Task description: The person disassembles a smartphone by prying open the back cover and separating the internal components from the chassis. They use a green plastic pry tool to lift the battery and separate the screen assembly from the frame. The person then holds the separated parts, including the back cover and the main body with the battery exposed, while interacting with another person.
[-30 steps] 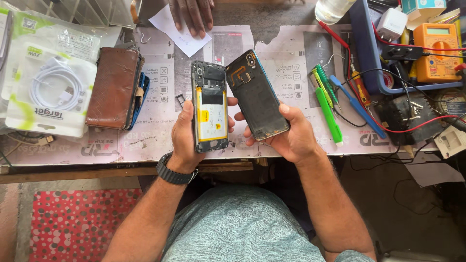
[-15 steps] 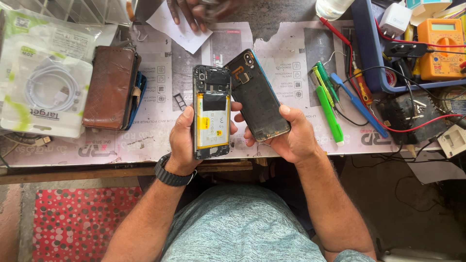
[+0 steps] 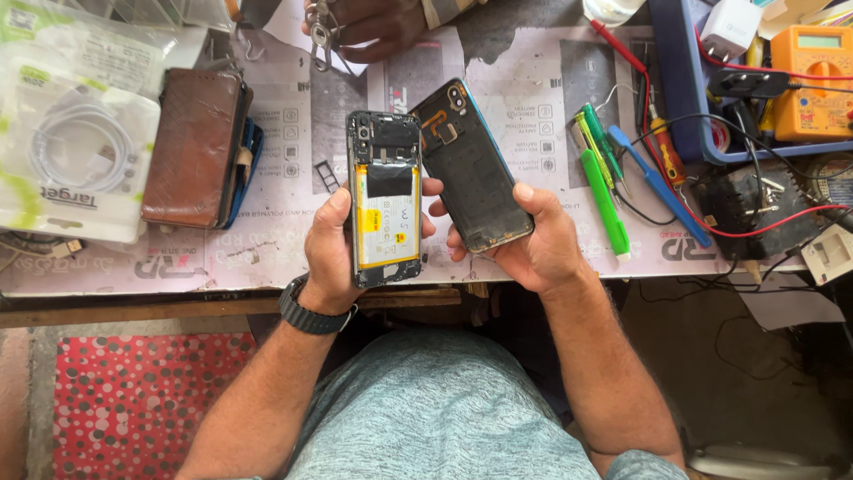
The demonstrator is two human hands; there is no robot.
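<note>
The table [image 3: 267,258] runs across the far half of the view, covered with a pale printed mat and crowded at both ends. On its left lies a clear bag with a coiled white cable [image 3: 75,151], and beside that a brown wallet case [image 3: 194,149] resting on something blue. On the right stand a blue tray [image 3: 689,98] with an orange meter [image 3: 813,84], red and black wires, a green marker [image 3: 604,191] and a blue-handled tool [image 3: 657,187]. At the far edge another person's hand [image 3: 373,27] holds a small metal clip.

Near the table's front edge, the left hand [image 3: 329,253], a black watch on its wrist, wraps around an opened phone [image 3: 385,197] held upright, thumb along its left side and fingertips curled over the right, so the yellow-edged battery and dark board face up. The right hand [image 3: 538,244] cradles the dark back cover [image 3: 469,169] from beneath, thumb pressed on its right edge, the cover tilted so its camera end leans to the left. The two parts lie just beside each other, their inner edges close near the bottom; I cannot tell whether they touch.

To handle these well, I would judge it best to grip both parts by their edges only, keep fingers off the exposed board and battery, and hold the thin cover flat without flexing it. Working low over the mat should mean a slip costs little.
</note>
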